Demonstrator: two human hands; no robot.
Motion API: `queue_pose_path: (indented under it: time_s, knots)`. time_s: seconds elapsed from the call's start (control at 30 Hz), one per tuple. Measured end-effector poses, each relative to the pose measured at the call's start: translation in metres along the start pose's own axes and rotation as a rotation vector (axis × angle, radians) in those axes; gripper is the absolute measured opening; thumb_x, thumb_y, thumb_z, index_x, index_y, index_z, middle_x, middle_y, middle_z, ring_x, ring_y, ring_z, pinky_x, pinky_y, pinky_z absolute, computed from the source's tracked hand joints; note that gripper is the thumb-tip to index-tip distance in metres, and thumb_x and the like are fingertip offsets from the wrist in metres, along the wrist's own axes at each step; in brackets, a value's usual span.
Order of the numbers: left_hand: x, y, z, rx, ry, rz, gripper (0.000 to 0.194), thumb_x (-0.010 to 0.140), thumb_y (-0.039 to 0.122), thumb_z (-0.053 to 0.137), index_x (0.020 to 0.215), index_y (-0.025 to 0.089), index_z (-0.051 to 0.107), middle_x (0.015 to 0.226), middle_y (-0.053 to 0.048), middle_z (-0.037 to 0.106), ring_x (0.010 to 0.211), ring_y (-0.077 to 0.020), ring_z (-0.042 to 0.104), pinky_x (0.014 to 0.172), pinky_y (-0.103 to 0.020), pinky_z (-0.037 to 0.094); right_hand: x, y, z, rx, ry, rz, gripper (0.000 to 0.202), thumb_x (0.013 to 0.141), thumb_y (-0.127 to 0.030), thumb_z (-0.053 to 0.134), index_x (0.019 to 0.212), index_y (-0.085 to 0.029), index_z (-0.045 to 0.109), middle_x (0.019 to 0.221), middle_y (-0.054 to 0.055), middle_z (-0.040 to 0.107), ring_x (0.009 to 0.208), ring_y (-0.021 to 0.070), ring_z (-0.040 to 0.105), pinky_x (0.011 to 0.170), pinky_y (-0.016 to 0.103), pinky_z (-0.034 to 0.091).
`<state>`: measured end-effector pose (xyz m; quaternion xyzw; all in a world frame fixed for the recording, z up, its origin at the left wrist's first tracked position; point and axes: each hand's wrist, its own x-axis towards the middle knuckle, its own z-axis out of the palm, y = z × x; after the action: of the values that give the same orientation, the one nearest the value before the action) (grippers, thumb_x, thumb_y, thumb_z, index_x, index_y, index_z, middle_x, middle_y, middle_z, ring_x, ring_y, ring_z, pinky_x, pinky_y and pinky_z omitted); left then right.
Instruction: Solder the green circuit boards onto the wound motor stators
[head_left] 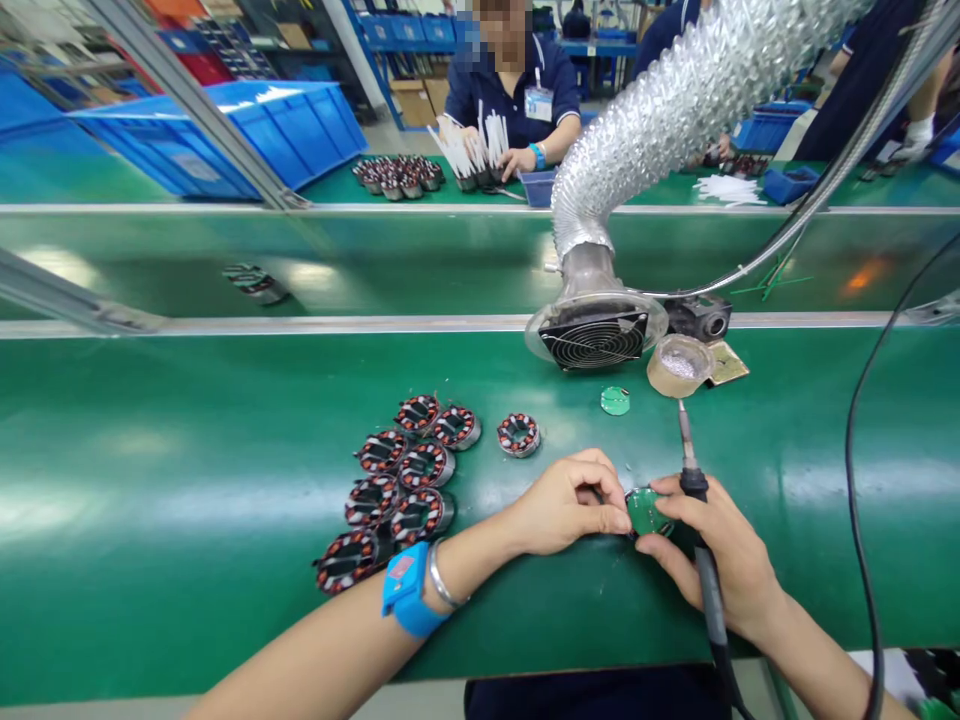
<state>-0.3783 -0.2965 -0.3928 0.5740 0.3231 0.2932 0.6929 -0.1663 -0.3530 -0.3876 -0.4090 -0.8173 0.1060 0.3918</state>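
Observation:
Between my hands, near the bench's front edge, is a round green circuit board [646, 512] on a part whose underside is mostly hidden. My left hand [574, 505] pinches its left edge with thumb and fingers. Around its right side close the fingers of my right hand [712, 545], which also carries a soldering iron [709, 585] with its tip pointing up and away. A single copper-wound ring [518, 435] lies left of the hands, and several similar rings [424, 465] are grouped farther left. Another green board [615, 401] lies flat beyond my hands.
A fan-faced extraction hood [596, 338] on a silver duct [660, 120] hangs over the bench's far side. Beside it stand a round pot [679, 366] and a sponge tray [726, 363]. A black cable [855, 500] runs at right. Across the belt a person [517, 100] handles white strips.

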Motion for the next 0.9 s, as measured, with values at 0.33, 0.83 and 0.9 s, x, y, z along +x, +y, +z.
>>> queue_pose_path:
  time_s: [0.33,0.83,0.9]
  knots:
    - [0.000,0.016,0.009,0.137,-0.007,-0.141,0.033,0.063,0.039,0.083,0.065,0.012,0.064,0.075,0.001,0.052,0.058,-0.0067,0.047,0.053,-0.021,0.038,0.009,-0.001,-0.010,0.095,-0.182,0.038,0.044,0.083,-0.032,0.070,0.120,-0.021,0.050,0.110,0.011,0.065,0.098,0.0234,0.064,0.084,0.038,0.056]
    - [-0.003,0.019,0.007,0.273,-0.066,-0.017,0.012,0.079,0.024,0.065,0.076,0.014,0.059,0.083,0.000,0.049,0.066,-0.0088,0.050,0.058,-0.020,0.041,0.028,-0.023,-0.009,0.070,-0.145,0.006,0.029,0.085,-0.003,0.046,0.103,-0.024,0.053,0.080,0.000,0.061,0.073,0.0166,0.053,0.068,0.030,0.049]
    - [-0.003,0.020,0.008,0.362,-0.051,-0.005,0.006,0.078,0.019,0.062,0.075,0.014,0.058,0.082,0.000,0.049,0.066,-0.0091,0.049,0.057,-0.020,0.040,0.026,-0.023,-0.008,0.037,-0.180,-0.026,0.033,0.085,-0.002,0.045,0.107,-0.025,0.054,0.079,0.001,0.061,0.076,0.0177,0.054,0.072,0.032,0.050]
